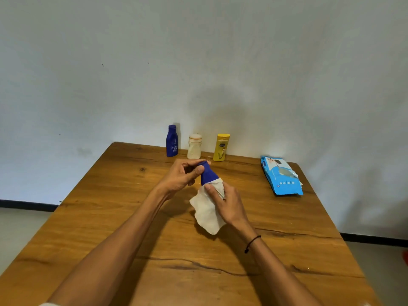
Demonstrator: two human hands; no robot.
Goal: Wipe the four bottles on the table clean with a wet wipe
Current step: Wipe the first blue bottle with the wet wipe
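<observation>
Nearest the camera, the wet wipe point(208, 212) is wrapped round the lower body of a small blue bottle point(208, 175) and clamped there by the right hand point(223, 202), loose cloth hanging below. The bottle is held off the wooden table point(110, 217), long axis tilted, cap end pinched by the fingers of the left hand point(180, 176). A twist between the two grips looks due. Beyond both hands, three bottles are lined up upright at the far edge: a taller blue bottle point(172, 141), a cream bottle point(194, 146), a yellow bottle point(221, 147). Far right of the right hand, the wipes pack point(281, 175) is lying flat.
</observation>
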